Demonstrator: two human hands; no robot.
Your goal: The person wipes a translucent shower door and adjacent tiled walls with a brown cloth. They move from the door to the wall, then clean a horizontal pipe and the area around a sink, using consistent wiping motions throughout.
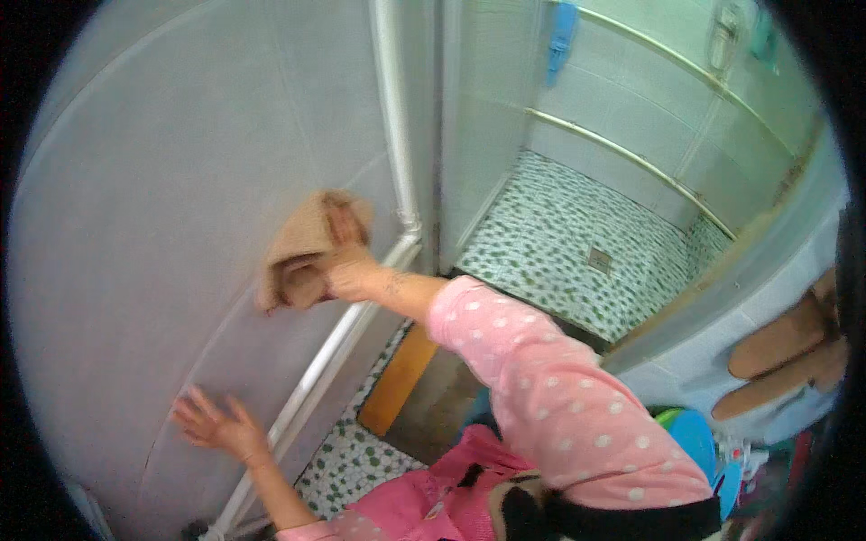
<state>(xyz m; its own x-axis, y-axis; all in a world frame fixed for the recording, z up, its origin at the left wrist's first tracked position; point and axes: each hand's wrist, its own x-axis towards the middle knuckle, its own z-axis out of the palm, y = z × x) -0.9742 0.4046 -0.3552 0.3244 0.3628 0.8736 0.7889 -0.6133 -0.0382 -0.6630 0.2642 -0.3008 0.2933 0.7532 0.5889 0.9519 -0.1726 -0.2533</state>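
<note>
My right hand (348, 260) presses a folded tan cloth (298, 237) against the pale tiled wall (183, 169), just left of the corner where two white pipes meet. The hand and cloth are somewhat blurred, and part of the cloth is bunched under the palm. Lower down, my left hand (220, 426) rests with its fingers spread at the same wall, with nothing in it. The lower white pipe (325, 358) runs slantwise along the wall beneath both hands.
Beyond a doorway on the right lies a pebble-patterned floor (555, 237) with a square drain (599, 260). White rails (629, 152) cross its far wall, where a blue item (561, 37) hangs. Brown slippers (778, 345) and blue plastic items (693, 443) are at right. An orange-yellow board (398, 382) lies below.
</note>
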